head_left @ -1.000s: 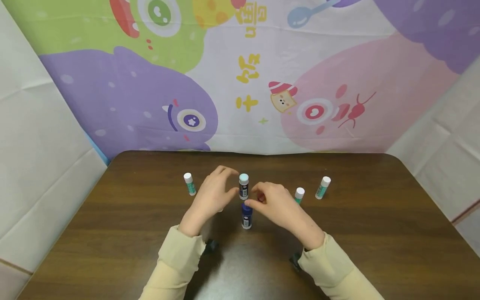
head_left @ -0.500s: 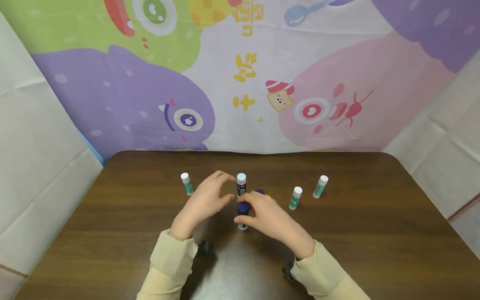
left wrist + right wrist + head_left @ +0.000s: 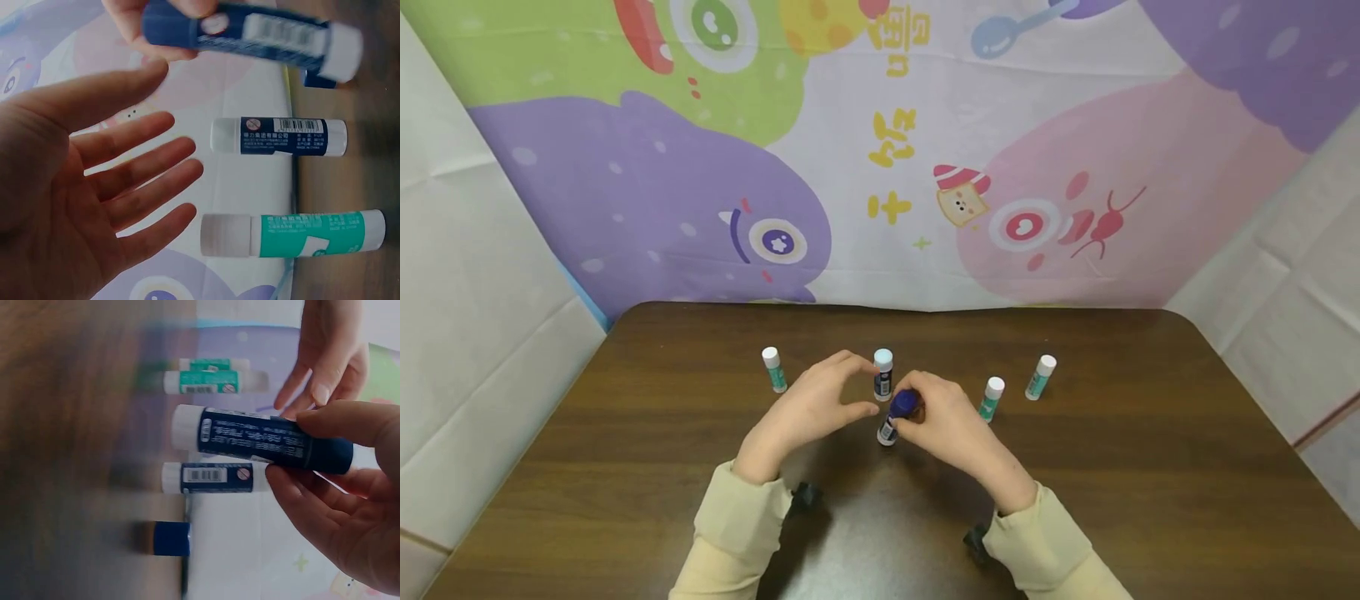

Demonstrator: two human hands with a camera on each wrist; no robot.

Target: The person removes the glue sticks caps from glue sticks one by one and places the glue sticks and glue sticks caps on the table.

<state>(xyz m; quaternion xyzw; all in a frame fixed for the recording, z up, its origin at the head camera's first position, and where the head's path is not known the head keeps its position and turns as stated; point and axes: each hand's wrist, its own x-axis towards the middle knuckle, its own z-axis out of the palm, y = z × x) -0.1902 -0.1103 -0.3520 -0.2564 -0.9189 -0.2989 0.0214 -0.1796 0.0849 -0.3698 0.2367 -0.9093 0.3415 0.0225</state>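
Note:
My right hand (image 3: 951, 421) pinches a dark-blue-labelled glue stick (image 3: 887, 431) by its blue-capped end, between thumb and fingers. The stick is tilted, with its white base downward; the right wrist view shows it raised off the table. My left hand (image 3: 812, 404) is held with thumb and fingers spread, holding nothing. Just beyond both hands stands another navy glue stick (image 3: 883, 383), upright, with a pale top in place of a blue cap. A loose blue cap (image 3: 172, 539) sits on the table near that stick; in the head view my right hand hides it.
Green-labelled glue sticks with white caps stand on the brown table (image 3: 625, 467): one at left (image 3: 774, 370), two at right (image 3: 991, 400). Another green stick (image 3: 306, 235) shows near my left hand. A cartoon-printed cloth (image 3: 880, 275) hangs behind the table.
My right hand has reached down around the blue-capped glue stick, gripped it, and lifted and tilted it. My left hand stays spread in nearly the same place.

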